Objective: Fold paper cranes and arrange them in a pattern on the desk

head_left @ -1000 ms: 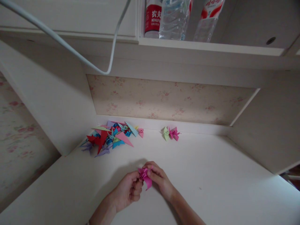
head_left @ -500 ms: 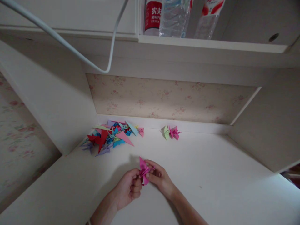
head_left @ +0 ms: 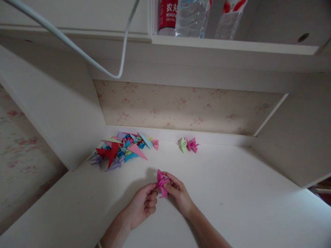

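Observation:
A pink origami crane (head_left: 161,183) is held between my two hands just above the white desk (head_left: 219,213). My left hand (head_left: 144,203) pinches its left side between thumb and forefinger, the other fingers curled in. My right hand (head_left: 178,194) grips the crane's right side, thumb in front and fingers behind, hiding part of it. Behind my hands, a green folded paper piece (head_left: 183,145) and another pink folded crane (head_left: 192,145) sit side by side near the back of the desk.
A heap of coloured folded papers (head_left: 121,151) lies at the back left. Bottles (head_left: 191,19) stand on the shelf (head_left: 232,46) above. A white bent tube (head_left: 85,58) hangs at the upper left. Side panels (head_left: 292,137) bound the desk.
Both hands have moved the pink crane slightly up and to the right. It has turned a little, so its wings show more openly. The other paper pieces stay where they were.

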`<state>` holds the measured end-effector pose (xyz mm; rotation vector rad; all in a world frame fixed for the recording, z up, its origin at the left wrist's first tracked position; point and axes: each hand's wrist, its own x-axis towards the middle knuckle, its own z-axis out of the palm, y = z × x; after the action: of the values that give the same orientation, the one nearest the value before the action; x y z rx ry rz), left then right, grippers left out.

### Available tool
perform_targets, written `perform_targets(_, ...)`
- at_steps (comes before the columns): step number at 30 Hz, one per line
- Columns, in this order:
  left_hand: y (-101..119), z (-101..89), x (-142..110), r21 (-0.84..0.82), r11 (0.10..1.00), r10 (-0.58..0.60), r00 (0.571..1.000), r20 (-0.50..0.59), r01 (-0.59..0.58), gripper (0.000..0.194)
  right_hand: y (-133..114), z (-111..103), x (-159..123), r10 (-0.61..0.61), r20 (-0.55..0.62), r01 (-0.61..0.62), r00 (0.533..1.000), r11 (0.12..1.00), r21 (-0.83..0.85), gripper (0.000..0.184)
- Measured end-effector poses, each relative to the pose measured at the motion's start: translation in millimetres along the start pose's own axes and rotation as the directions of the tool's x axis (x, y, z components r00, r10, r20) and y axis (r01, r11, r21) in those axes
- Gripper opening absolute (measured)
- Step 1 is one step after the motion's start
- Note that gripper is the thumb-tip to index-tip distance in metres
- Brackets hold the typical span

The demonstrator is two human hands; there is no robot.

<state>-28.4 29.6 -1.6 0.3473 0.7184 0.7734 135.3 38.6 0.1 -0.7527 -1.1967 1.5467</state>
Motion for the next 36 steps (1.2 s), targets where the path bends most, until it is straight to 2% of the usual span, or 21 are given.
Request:
perform_targets(5,0,-2.1,3,-0.008,1.000,0.018,1.000,0.015,-0.018,0.034,3,-1,2,-0.013,-0.014,0.012,1.000,0.999,-0.041,0.028)
perform_targets(9,0,-3.4,5,-0.010,1.000,0.019,1.000,-0.005,-0.020,0.034,10,-4,5,0.006,-0.018,-0.005,1.000,1.000,0.013,0.032)
perform_targets(12,0,-1.8,5,-0.013,1.000,0.016,0.999,-0.031,-0.016,0.033,13,-5,6,0.023,-0.025,-0.024,0.999,1.000,-0.009,0.033)
perform_targets(25,1,5.6,1,-0.013,1.000,0.008,0.997,-0.075,-0.009,0.032,9,-2,7,0.011,-0.058,-0.014,0.998,0.999,-0.039,0.036)
perform_targets(36,0,-0.1,5,-0.039,0.999,0.013,0.999,-0.044,-0.015,0.031,8,-2,6,0.018,-0.079,-0.023,0.997,0.998,-0.062,0.035)
